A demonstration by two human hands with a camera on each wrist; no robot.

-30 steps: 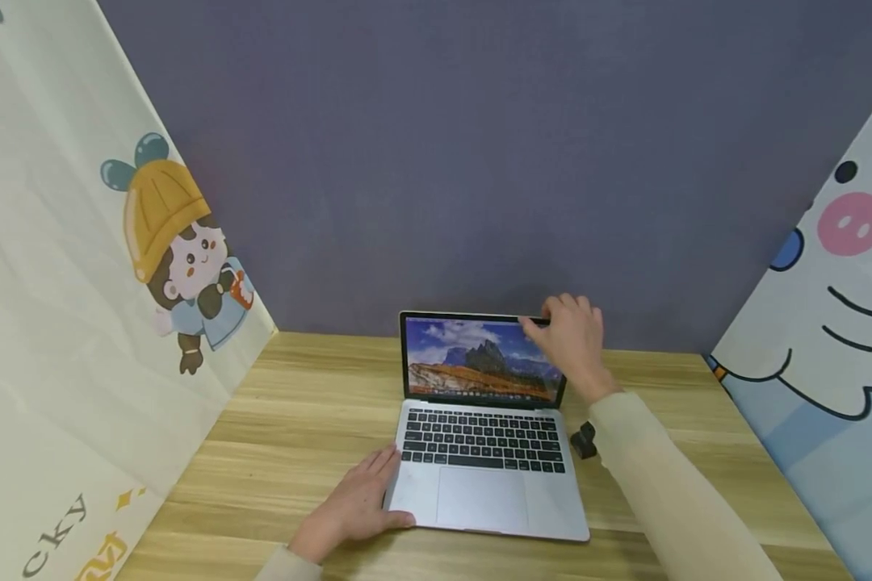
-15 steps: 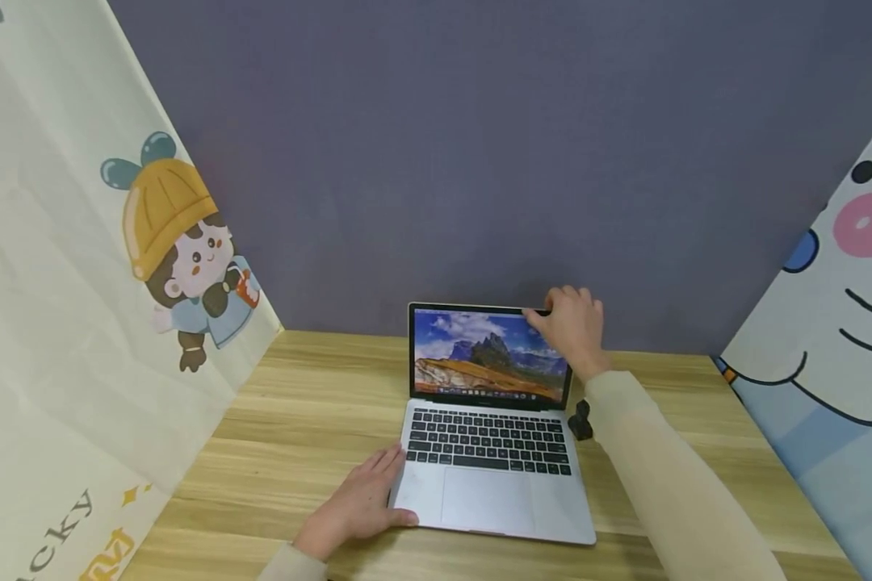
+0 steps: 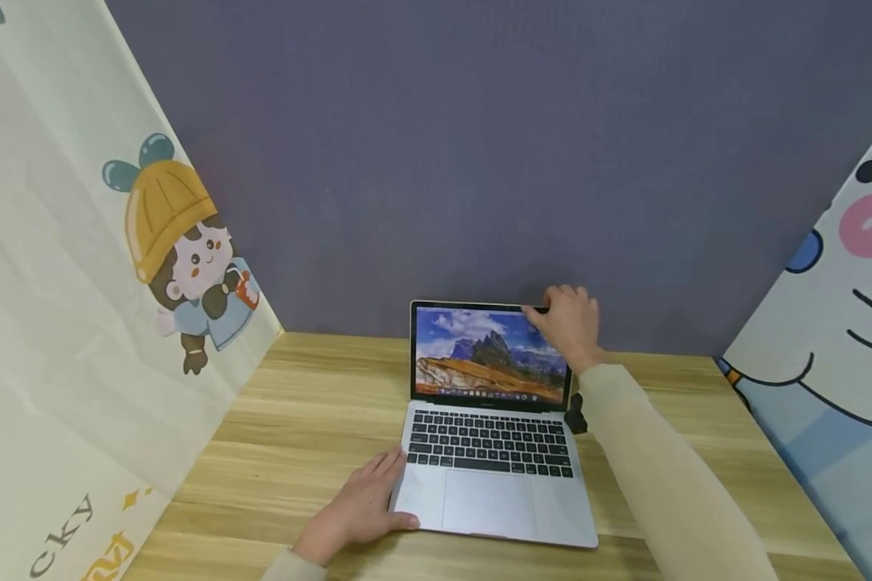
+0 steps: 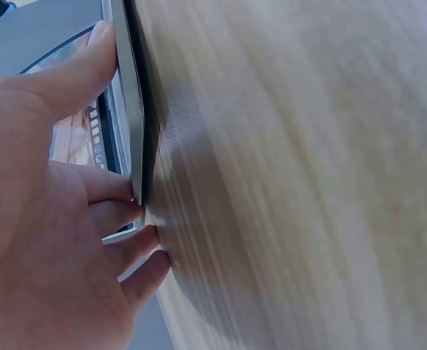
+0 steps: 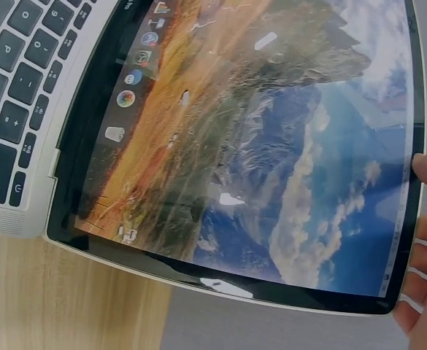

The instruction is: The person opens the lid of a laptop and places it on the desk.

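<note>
A silver laptop (image 3: 488, 502) lies unfolded on the wooden table, its lit screen (image 3: 489, 353) showing a mountain picture. My left hand (image 3: 363, 502) rests at the front left corner of the base. Its thumb lies on the front edge and its fingers touch the left side; the left wrist view shows the thumb (image 4: 82, 73) on top of the base. Up at the lid's right end, my right hand (image 3: 568, 323) pinches the top edge, thumb on the screen side and fingers behind. Those fingers (image 5: 426, 257) show at the edge of the right wrist view.
A small black device (image 3: 576, 415) sits under the right wrist, beside the laptop's hinge. Behind the wooden table (image 3: 320, 395) rises a grey-blue partition (image 3: 436, 153). Cartoon-printed white sheets stand at left (image 3: 58, 266) and right (image 3: 836, 355).
The lid has tilted farther back, and its screen looks taller and brighter. My right hand moved with it, still pinching the edge. The left hand stays at the corner.
</note>
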